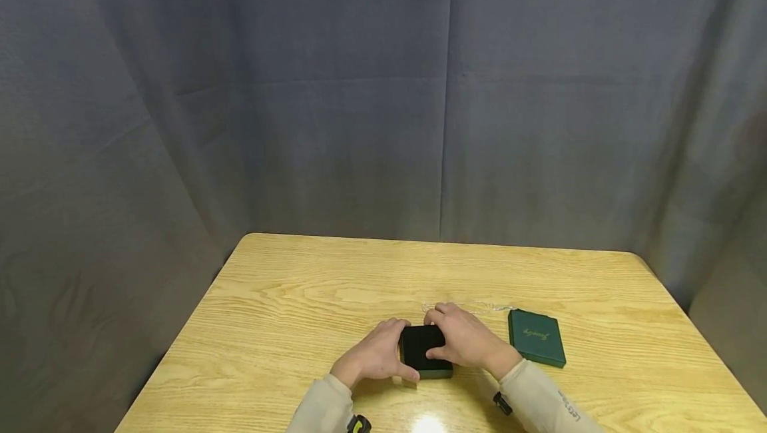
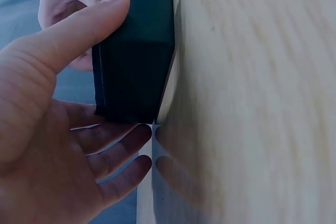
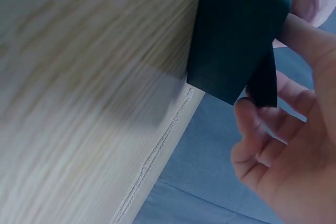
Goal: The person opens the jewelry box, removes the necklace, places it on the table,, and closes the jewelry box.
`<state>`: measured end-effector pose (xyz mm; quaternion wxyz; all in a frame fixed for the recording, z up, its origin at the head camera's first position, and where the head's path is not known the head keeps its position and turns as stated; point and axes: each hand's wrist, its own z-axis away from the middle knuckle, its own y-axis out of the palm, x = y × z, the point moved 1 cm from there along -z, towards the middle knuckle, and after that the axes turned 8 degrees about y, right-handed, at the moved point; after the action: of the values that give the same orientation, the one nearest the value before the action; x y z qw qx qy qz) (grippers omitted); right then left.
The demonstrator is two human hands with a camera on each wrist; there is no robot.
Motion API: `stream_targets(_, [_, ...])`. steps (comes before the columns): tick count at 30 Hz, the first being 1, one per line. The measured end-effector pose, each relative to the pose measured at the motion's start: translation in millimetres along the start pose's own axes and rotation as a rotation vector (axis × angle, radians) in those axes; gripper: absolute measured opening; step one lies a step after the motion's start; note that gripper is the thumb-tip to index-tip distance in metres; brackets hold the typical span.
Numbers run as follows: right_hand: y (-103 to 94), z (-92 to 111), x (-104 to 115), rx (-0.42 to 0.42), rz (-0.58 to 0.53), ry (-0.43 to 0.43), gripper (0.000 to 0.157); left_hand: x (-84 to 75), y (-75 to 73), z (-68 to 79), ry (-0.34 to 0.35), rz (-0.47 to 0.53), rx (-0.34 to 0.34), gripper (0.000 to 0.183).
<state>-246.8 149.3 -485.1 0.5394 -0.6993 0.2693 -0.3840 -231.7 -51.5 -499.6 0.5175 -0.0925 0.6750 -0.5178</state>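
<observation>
A small dark green jewelry box base (image 1: pixel 435 374) sits on the table between the two hands. Its top is covered by a black insert pad (image 1: pixel 418 345). My left hand (image 1: pixel 376 352) grips the box from the left, thumb at the near corner and fingers at the far side; the left wrist view shows the thumb on the green wall (image 2: pixel 137 72). From the right, my right hand (image 1: pixel 466 338) reaches over the top. In the right wrist view, its fingers pinch the edge of the black pad, which stands tilted up out of the box at that end.
To the right lies a green box lid (image 1: pixel 536 338) with gold lettering. A thin silver chain necklace (image 1: pixel 502 308) stretches across the wooden table (image 1: pixel 287 326) behind the right hand. Grey curtains (image 1: pixel 347 153) hang behind and beside the table.
</observation>
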Motion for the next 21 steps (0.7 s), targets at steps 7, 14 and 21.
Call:
stream_targets(7, [-1.3, -0.3, 0.3, -0.056, 0.069, -0.067, 0.039, 0.8, -0.3, -0.3, 0.006, 0.000, -0.005, 0.092])
stream_targets(14, [1.0, -1.4, 1.3, -0.055, 0.116, -0.066, 0.041, 1.2, 0.5, -0.9, -0.009, 0.009, -0.004, 0.094])
stream_targets(21, [2.3, -0.7, 1.5, -0.047, 0.127, -0.080, 0.030, 0.5, 0.0, -1.0, -0.003, 0.010, -0.001, 0.093])
